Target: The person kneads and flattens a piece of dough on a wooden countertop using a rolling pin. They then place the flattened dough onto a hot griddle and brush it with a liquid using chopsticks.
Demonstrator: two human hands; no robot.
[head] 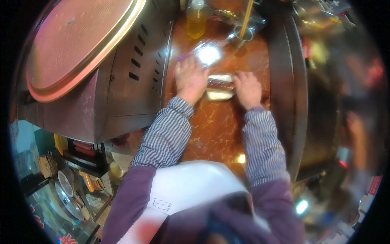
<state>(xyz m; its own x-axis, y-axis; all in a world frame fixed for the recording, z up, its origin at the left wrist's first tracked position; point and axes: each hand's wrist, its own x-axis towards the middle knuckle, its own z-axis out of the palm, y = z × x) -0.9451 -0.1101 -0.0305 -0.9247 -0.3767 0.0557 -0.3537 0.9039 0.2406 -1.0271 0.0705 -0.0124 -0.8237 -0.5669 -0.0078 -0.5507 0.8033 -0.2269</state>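
Note:
A dark wooden rolling pin [221,84] lies crosswise over a flat piece of pale dough [220,95] on the reddish-brown marbled worktop [213,128]. My left hand [191,77] rests at the pin's left end, its fingers stretched forward. At the right end is my right hand [248,88], palm down over the pin with the fingers bent. Dough shows both above and below the pin, between the two hands. Whether either hand's fingers close around the pin is partly hidden beneath the palms.
A bottle of yellow liquid [196,23] and a metal cup [243,33] with a wooden stick stand at the far side. To the left is a metal housing [131,91] with a large round lid [79,39]. A raised metal edge [288,91] borders the right.

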